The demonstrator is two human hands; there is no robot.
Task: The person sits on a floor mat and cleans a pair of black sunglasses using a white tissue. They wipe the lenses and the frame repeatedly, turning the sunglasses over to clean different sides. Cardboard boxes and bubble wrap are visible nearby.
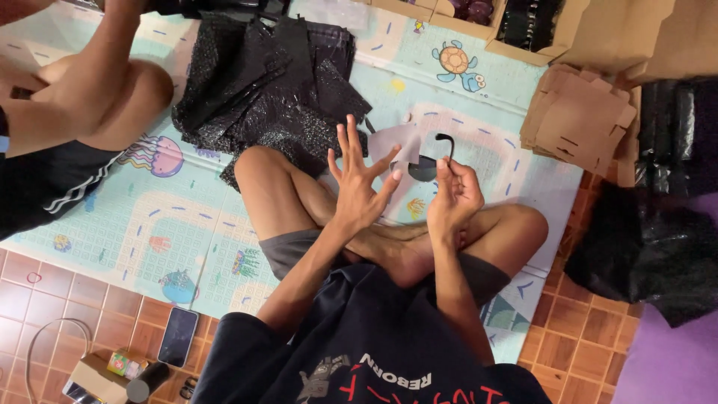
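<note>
My right hand [452,196] grips a pair of black sunglasses [423,167], whose curved temple arm sticks up above my fingers. Just to its left is my left hand [357,183], three fingers spread upward, thumb and forefinger pinching the edge of a grey cloth [398,141]. The cloth hangs against the sunglasses' lens. Both hands hover over my crossed bare legs [284,194], and I sit on a pale patterned play mat [172,224].
A heap of black bubble-wrap pouches [262,82] lies ahead of my knees. Another person's bare knee and arm [82,97] are at the upper left. Flat cardboard blanks [580,112] and black plastic bags [651,247] sit right. A phone [178,337] and small box [97,378] lie on the tiles.
</note>
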